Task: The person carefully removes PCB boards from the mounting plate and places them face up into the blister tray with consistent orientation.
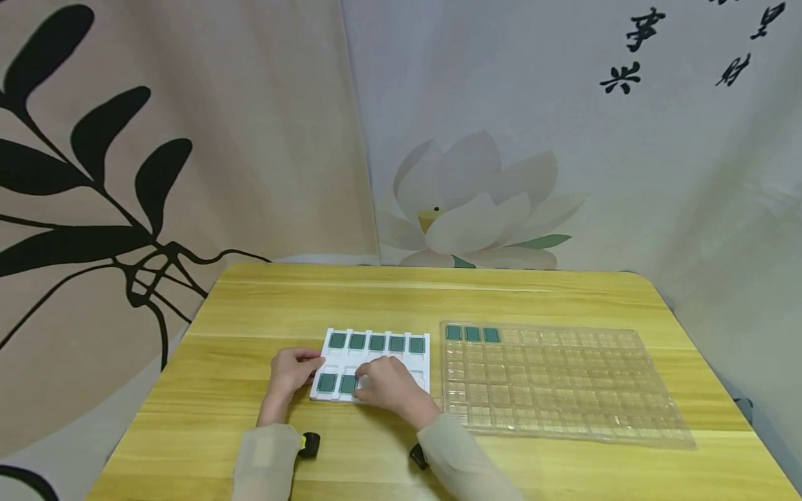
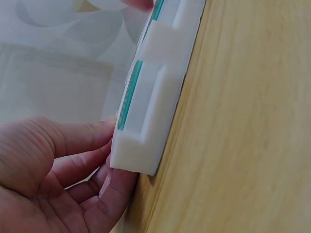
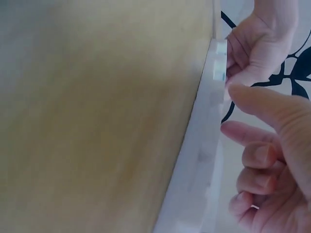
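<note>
A white tray [image 1: 344,360] with pockets lies on the table; green square pieces [image 1: 376,343] fill its far row. Two more, including one green square [image 1: 326,383] at the left end, sit in the near row. My left hand [image 1: 293,370] pinches the tray's left edge, thumb at the top surface and fingers against its side in the left wrist view. Over the near row is my right hand [image 1: 395,386], fingertips right at the second square [image 1: 348,384]. A gap shows between its thumb and index finger [image 3: 238,131] in the right wrist view, with nothing seen between them.
To the right lies a large clear plastic tray [image 1: 551,379] with many small pockets. Three green squares [image 1: 473,334] occupy its far left corner. The wooden table [image 1: 250,313] extends around both trays, with a printed curtain [image 1: 282,139] behind.
</note>
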`<state>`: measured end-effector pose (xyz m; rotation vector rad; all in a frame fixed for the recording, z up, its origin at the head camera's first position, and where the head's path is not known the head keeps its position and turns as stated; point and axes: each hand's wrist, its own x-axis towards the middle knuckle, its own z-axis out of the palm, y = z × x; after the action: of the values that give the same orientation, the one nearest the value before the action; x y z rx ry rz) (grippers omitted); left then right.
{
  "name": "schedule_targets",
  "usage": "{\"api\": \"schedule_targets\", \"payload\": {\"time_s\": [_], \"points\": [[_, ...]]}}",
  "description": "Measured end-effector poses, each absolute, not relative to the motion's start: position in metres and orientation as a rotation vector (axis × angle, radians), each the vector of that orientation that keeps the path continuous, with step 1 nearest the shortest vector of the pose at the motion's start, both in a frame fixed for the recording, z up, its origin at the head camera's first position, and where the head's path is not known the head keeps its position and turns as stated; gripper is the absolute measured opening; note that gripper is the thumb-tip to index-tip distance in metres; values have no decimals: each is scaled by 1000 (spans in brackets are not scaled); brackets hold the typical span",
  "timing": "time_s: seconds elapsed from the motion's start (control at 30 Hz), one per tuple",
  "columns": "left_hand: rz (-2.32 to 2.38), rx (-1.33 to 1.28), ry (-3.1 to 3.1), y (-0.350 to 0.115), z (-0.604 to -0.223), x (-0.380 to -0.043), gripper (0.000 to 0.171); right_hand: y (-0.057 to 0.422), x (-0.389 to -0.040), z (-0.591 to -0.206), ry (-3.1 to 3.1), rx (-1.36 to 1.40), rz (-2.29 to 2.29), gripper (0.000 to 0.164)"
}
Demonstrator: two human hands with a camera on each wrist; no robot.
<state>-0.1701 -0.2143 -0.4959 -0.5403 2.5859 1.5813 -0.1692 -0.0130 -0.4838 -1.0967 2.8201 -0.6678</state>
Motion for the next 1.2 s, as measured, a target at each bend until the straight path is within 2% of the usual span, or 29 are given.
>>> {"api": "schedule_targets", "payload": {"time_s": [0.2,0.37,0.57,1.07,1.2], "points": [[1588,-541,2583,-215,-496,-171,22,-20,-168,-486,2875,-1116,-587,27],[1581,-532,2584,-215,-497,-171,22,-25,-167,-486,2940,-1151,-523,15],[1596,-534,2570,-215,-497,-171,23,-29,-167,-485,2959,-1091,-480,28],[1611,-534,2564,-215,-496,-170,22,-31,-168,-483,2941,-1062,-488,28],[1613,-530,2565,-215,-495,-170,22,-29,-168,-480,2923,-1070,-513,21]]}}
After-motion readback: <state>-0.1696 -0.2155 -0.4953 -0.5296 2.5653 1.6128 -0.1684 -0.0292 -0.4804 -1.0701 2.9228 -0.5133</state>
